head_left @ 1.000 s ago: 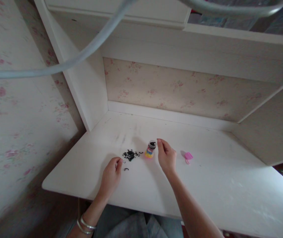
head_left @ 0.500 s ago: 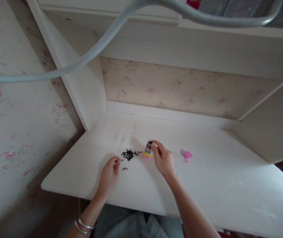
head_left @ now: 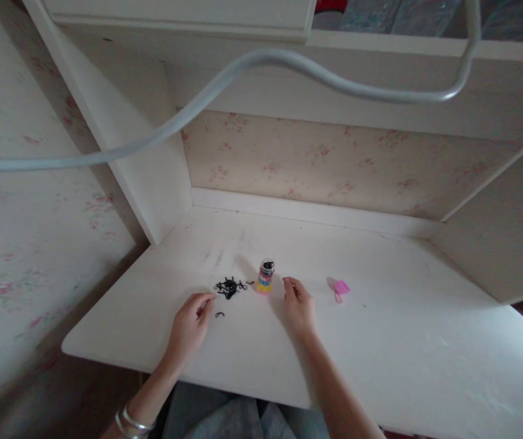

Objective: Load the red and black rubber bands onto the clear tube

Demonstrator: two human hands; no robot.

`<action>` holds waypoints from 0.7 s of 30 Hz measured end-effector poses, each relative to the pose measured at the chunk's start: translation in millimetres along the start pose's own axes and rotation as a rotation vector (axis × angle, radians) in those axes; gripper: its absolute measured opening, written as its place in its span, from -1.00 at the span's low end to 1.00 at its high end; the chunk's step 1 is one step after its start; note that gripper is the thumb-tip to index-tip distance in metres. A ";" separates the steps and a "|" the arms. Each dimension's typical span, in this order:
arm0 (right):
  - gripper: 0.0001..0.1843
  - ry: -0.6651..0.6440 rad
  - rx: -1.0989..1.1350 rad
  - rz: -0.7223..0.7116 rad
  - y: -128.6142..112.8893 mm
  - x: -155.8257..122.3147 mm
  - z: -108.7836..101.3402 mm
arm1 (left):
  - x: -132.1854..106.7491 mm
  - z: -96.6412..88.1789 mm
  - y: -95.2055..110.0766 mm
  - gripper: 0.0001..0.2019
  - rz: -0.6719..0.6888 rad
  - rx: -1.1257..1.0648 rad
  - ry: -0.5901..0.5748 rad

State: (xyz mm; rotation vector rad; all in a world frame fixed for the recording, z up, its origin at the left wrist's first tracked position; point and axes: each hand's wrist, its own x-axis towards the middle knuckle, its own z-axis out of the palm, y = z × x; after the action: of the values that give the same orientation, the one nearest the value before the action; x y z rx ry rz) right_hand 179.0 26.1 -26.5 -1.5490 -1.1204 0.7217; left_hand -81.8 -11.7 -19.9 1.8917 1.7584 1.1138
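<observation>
Small black elastic hair ties (head_left: 228, 288) lie in a loose heap on the white desk. My left hand (head_left: 190, 322) is at their near left side, thumb and forefinger pinched on a thin dark loop, seemingly one hair tie. A single curved hair tie (head_left: 220, 314) lies apart, nearer me. Right of the heap stands a clear little jar (head_left: 265, 278), with yellow, blue and pink bands low down and black ones on top. My right hand (head_left: 299, 306) hovers beside the jar without touching it, fingertips together and nothing visible in them.
A pink lid-like piece with a loop (head_left: 342, 286) lies to the right on the desk (head_left: 407, 341). A pale bent tube (head_left: 279, 56) crosses the upper view. A shelf (head_left: 353, 110) overhangs the back, and a side panel (head_left: 133, 146) rises at the left.
My right hand has come away from the jar's mouth, down and to its right. Black hair ties now show at the jar's top. My left hand stays by the heap. The view has shifted slightly.
</observation>
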 end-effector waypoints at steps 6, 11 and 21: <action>-0.46 0.018 0.012 0.006 -3.5 4.4 -3.0 | 11.7 -1.0 38.4 -0.79 -0.013 -0.068 0.042; -0.45 -0.016 0.024 -0.007 -2.0 3.3 -3.8 | 36.8 6.2 90.0 -0.80 0.141 -0.208 0.020; -0.46 -0.027 0.029 -0.030 -4.2 1.8 -4.1 | 72.3 25.7 124.6 -0.73 0.193 -0.266 0.032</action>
State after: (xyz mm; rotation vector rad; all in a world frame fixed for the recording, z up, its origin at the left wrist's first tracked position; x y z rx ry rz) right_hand 182.0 26.2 -21.2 -1.4995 -1.1459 0.7372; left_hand 18.0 40.4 73.6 1.9152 1.3834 1.3773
